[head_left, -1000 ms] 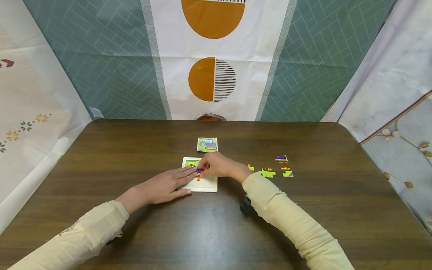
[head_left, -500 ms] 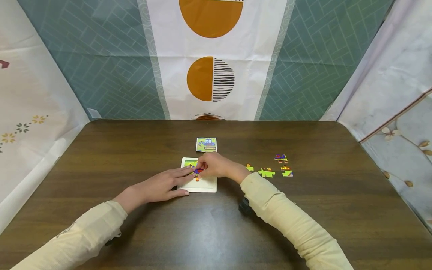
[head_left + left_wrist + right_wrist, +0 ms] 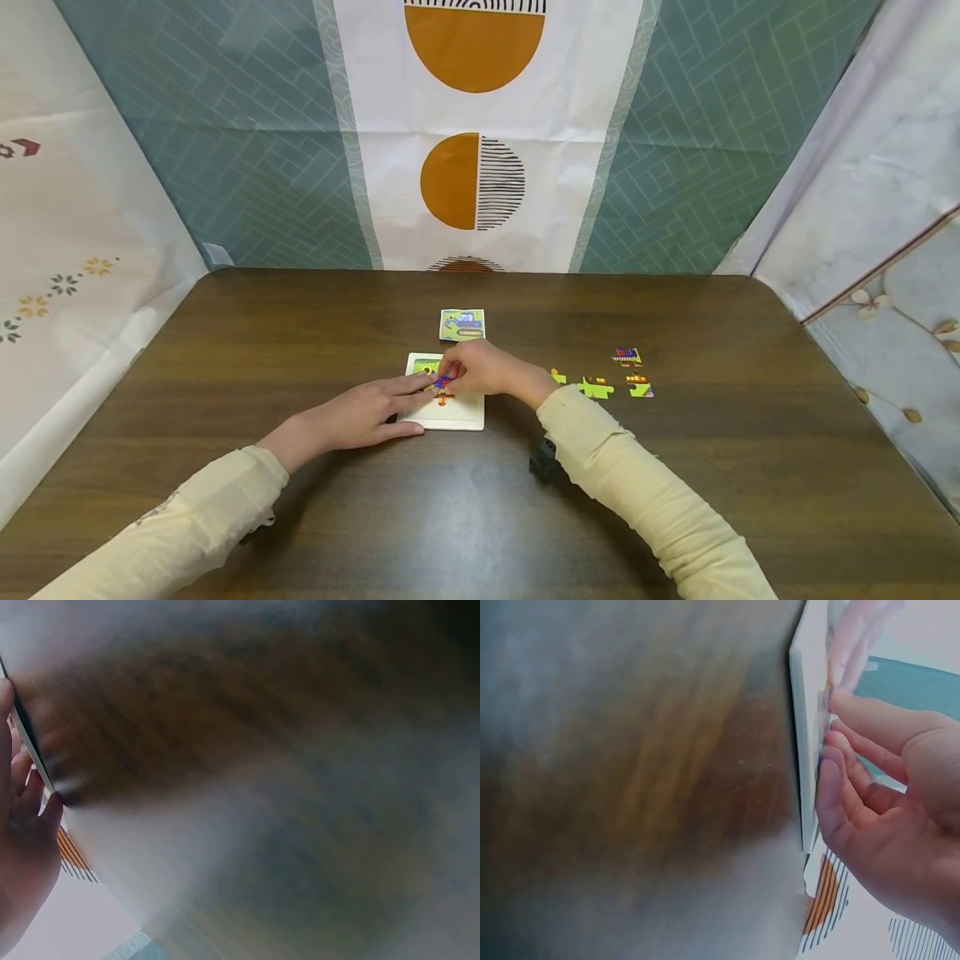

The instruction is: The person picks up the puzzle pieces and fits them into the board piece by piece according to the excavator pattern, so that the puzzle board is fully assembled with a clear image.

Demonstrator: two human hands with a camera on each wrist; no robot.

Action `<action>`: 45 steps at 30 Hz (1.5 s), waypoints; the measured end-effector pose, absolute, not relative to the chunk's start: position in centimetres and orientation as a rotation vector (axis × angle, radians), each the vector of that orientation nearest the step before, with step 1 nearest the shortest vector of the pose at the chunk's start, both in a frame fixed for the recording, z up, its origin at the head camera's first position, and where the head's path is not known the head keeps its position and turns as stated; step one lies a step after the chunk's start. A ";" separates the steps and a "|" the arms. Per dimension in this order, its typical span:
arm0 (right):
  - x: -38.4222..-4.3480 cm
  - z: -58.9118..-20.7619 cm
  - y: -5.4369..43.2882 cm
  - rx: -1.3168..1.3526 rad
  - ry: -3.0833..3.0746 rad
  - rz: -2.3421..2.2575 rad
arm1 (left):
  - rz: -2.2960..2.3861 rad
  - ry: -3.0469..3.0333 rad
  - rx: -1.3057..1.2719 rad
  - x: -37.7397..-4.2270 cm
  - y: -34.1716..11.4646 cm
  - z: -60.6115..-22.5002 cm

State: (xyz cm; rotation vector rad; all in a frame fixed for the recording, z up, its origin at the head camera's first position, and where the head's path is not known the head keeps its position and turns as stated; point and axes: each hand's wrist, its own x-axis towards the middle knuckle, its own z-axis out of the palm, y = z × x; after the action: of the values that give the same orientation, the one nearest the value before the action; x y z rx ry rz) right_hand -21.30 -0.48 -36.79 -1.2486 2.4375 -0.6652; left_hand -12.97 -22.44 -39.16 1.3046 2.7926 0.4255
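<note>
A white puzzle tray (image 3: 461, 414) lies on the table, a green picture section showing at its upper left. My left hand (image 3: 367, 410) rests across the tray's left side with fingers extended; in the left wrist view, the hand (image 3: 26, 847) lies along the tray's edge. From the right, my right hand (image 3: 486, 368) reaches over the tray and pinches a small red and purple puzzle piece (image 3: 444, 385) between thumb and fingers, right by the left fingertips. The right wrist view has the curled right fingers (image 3: 832, 776) down at the tray surface, partly covering the piece.
Several loose puzzle pieces lie to the right, among them a green one (image 3: 597, 388), a purple one (image 3: 627, 357) and a corner piece (image 3: 640, 385). A picture card with a blue excavator (image 3: 462, 325) lies just behind the tray. Patterned cloth (image 3: 472, 183) hangs beyond the table (image 3: 300, 533).
The head view shifts slightly. Both hands stay at the same spot on the tray, the right fingers moving only a little around the piece.
</note>
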 end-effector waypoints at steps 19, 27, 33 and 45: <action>-22.5 -34.0 3.7 -1.117 2.531 -0.724 | 0.403 2.784 1.289 -12.9 -22.5 -39.2; -23.3 -32.3 6.8 -1.080 2.557 -0.744 | 0.341 2.799 1.323 -12.9 -22.5 -39.4; -23.7 -32.1 9.3 -1.066 2.588 -0.722 | 0.339 2.806 1.334 -13.0 -22.4 -39.4; -24.4 -32.4 13.4 -0.992 2.647 -0.702 | 0.328 2.794 1.300 -12.9 -22.5 -39.2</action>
State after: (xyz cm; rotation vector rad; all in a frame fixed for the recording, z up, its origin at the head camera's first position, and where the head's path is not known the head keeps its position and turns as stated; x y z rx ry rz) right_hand -24.41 13.41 -32.44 -0.9919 2.6471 -0.7025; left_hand -12.91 -22.45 -39.23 1.3000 2.7942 0.3278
